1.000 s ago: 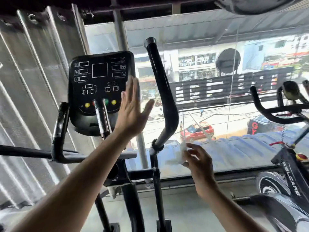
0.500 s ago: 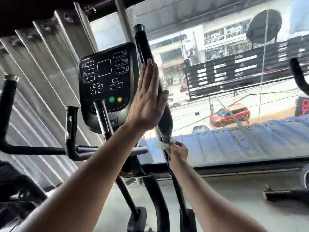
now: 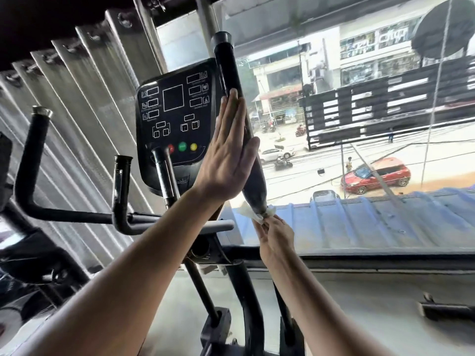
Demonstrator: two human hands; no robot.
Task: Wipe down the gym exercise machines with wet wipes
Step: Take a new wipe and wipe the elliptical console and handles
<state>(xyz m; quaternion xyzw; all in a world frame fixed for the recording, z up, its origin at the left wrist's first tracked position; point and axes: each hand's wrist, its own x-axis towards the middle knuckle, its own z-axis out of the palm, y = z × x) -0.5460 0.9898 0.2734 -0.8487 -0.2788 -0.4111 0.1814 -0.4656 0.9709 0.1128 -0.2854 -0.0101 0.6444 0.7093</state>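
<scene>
White and limp, the crumpled wet wipe (image 3: 253, 214) is bunched round the lower end of the black padded swing handle (image 3: 237, 119) of the elliptical machine, where the padded grip tapers into the thinner bar. My right hand (image 3: 276, 237) pinches the wipe's loose ends together beneath the bar, fingers curled on the cloth. My left hand (image 3: 228, 152) lies flat against the grip higher up, fingers straight and together, holding nothing, just steadying it. I'd judge the wipe nearly weightless, soft and slippery with moisture, likely to tear or slide off if tugged by one corner; best to keep it wrapped as a collar and hold both ends. The handle looks stiff but pivots, so bracing it seems wise. The black console with coloured buttons (image 3: 174, 119) stands just left of it.
</scene>
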